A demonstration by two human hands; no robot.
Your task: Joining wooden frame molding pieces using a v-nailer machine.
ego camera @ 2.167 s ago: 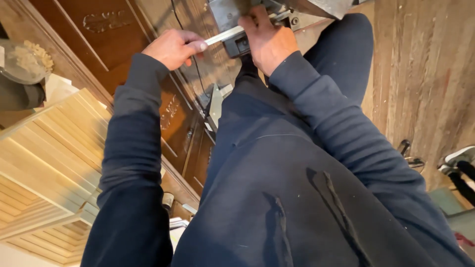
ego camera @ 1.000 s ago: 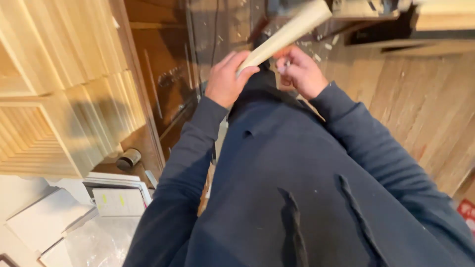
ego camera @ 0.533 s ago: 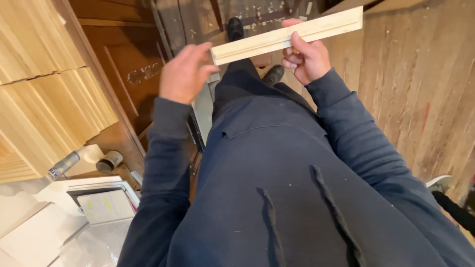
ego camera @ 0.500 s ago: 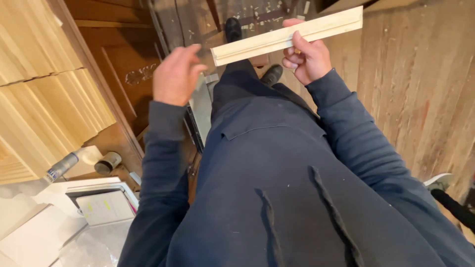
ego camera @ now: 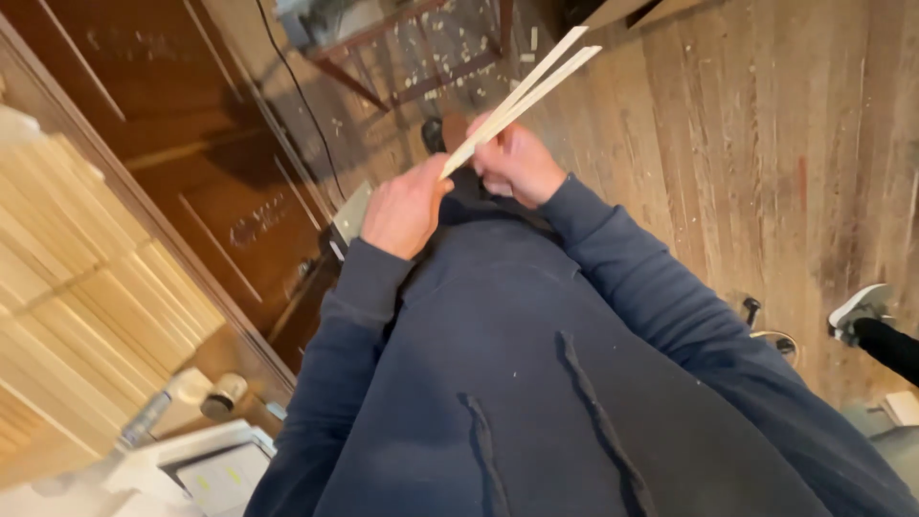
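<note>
Upper centre of the frame: both hands grasp a pale wood strip (ego camera: pixel 522 101) that slants toward the top. Left hand (ego camera: pixel 404 206) is clenched on its lower end — right hand (ego camera: pixel 514 160) closes on it just above. Plank floor (ego camera: pixel 766 144) lies beneath; stacked boards (ego camera: pixel 77 287) at left.

left hand (ego camera: pixel 404 209) curled shut, upper middle of frame | right hand (ego camera: pixel 517 165) fisted just beside it | both sleeved arms bent inward
</note>
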